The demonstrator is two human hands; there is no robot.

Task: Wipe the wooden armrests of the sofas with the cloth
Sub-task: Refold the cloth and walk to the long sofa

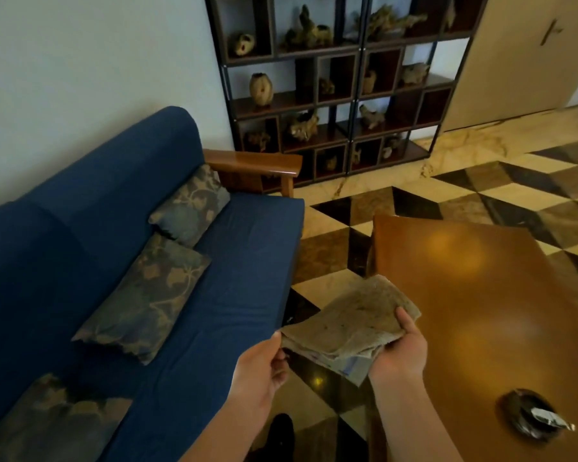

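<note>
A folded grey-brown cloth [351, 320] is held in front of me over the floor, between the sofa and the table. My right hand [401, 350] grips its right edge, thumb on top. My left hand [264, 365] pinches its left corner. The blue sofa [247, 261] runs along the left wall. Its wooden armrest [254, 163] shows at the far end, well beyond both hands.
Three patterned cushions [154, 291] lie on the sofa seat. A brown coffee table [481, 295] stands on the right with a dark ashtray [528, 416] on it. A dark shelf unit [341, 88] of ornaments stands behind the armrest. The floor [347, 208] is checkered; a door [528, 55] is at far right.
</note>
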